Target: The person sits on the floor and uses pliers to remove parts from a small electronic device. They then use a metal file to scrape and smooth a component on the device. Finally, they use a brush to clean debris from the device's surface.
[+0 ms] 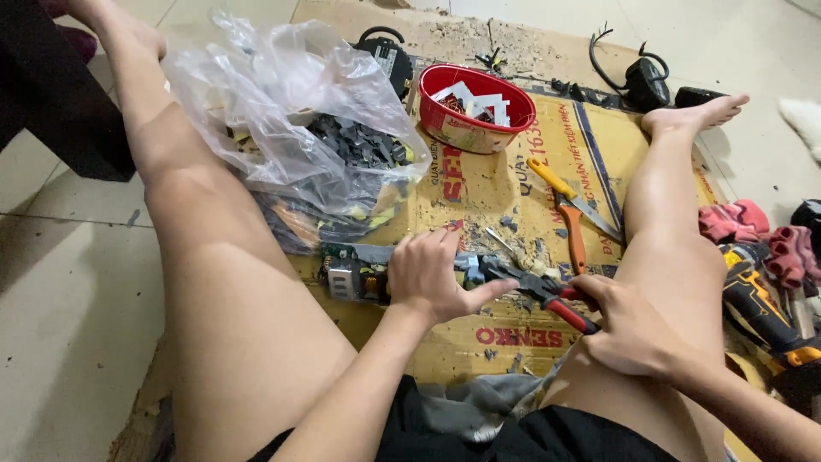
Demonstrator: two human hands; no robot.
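Note:
A green circuit board (352, 275) with mounted parts lies on flattened cardboard (496, 184) between my legs. My left hand (434, 275) presses down on the board's right half, fingers spread over it. My right hand (631, 325) grips the red handles of a pair of pliers (547, 299). The pliers' dark jaws reach the board's right end, just beside my left thumb.
A clear plastic bag (299, 120) of dark scrap parts sits at the upper left. A red oval bowl (475, 107) holds small pieces. Orange-handled snips (571, 210) lie on the cardboard. A yellow-black power tool (765, 308), red-grey gloves (770, 239) and black adapters (643, 81) lie to the right.

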